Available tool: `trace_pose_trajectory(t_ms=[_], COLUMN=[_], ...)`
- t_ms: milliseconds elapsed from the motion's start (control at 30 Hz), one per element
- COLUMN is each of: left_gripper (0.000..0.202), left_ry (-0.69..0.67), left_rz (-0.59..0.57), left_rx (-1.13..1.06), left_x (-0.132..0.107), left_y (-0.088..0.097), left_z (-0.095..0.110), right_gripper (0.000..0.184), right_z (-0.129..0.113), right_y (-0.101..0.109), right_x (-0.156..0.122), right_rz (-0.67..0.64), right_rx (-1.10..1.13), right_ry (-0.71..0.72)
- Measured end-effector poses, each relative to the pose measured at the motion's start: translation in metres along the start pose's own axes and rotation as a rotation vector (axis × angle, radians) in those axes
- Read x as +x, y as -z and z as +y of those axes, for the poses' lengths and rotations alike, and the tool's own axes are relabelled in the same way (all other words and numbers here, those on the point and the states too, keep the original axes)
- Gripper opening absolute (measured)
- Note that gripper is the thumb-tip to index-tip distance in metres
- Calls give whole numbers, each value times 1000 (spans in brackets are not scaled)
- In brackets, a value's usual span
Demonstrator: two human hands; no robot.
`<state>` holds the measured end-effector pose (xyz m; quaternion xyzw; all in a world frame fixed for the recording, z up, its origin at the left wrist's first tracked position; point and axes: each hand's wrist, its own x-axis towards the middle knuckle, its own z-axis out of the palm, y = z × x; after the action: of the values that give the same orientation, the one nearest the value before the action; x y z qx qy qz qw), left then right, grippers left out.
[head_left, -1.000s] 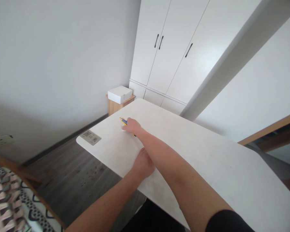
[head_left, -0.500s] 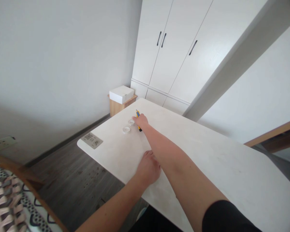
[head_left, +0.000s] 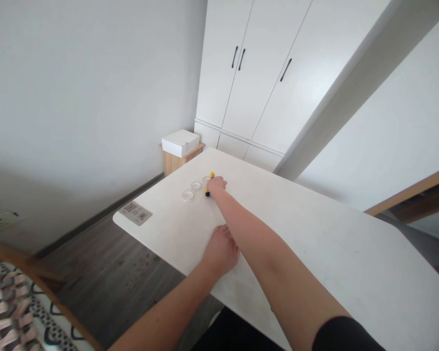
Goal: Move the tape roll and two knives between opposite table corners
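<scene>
My right hand (head_left: 215, 185) reaches across the white table (head_left: 296, 219) and is closed around a yellow utility knife (head_left: 212, 174) with a black end. Blue shows on the knife's upper part; my fingers hide its middle. Just left of it, in a slanting row, lie three small clear round discs: a near disc (head_left: 188, 196), a middle disc (head_left: 195, 185) and a far disc (head_left: 206, 179), partly covered by the knife. My left hand (head_left: 221, 249) rests on the tabletop near the front edge with fingers curled in, nothing seen in them. The right forearm passes close beside it.
A grey printed label (head_left: 135, 213) is stuck on the table's left corner. Beyond the far end, a white box (head_left: 180, 143) sits on a wooden stand (head_left: 171, 163). White cupboards (head_left: 256, 73) rise behind. Patterned fabric (head_left: 18, 307) lies at lower left.
The knife has turned, its upper end swinging from left to right. A third disc now shows beside it. My left hand stays on the table; the whole view has shifted slightly.
</scene>
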<state>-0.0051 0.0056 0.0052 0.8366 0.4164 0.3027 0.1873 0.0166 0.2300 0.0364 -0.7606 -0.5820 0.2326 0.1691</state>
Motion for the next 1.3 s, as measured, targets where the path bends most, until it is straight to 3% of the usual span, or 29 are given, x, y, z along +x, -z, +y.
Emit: trace_pose_trajectory(t_ms=[100,167,300,400,533,700,833,1000,1300], left_gripper=[22,24,33,36,36,37,40,47,50], left_ry=[-9,-32,-46,-57,-74,-107,-140,-164,-209], left_rz=[-23,-52,-84,-83,-68,-49,-42,-50,-64], left_rx=[52,98,134,152,202,234,262,276,304], left_x=[0,1,0,-1,-2,-1,1,4,4], left_y=[2,3,3,3,1,-2,-4,-4,-6], left_z=[0,0,-1,-2,-3,-7,-13,-17,-27], right_gripper=[53,53,44,42,42,52,67,81,86], right_z=[8,19,65,127,237,372,438,461,452], right_y=[12,23,54,83,128,182,202,191,186], right_x=[-17,-32,-70,-101,-153,-240,-305,-349,-354], right_rz=[66,37,-43,0,92,200,267,255,202], right_rx=[79,177,248,197,19,-176,-339,-479,-424], right_ry=[-216,-296,-185,-79,24,-13,-54,-45,-69])
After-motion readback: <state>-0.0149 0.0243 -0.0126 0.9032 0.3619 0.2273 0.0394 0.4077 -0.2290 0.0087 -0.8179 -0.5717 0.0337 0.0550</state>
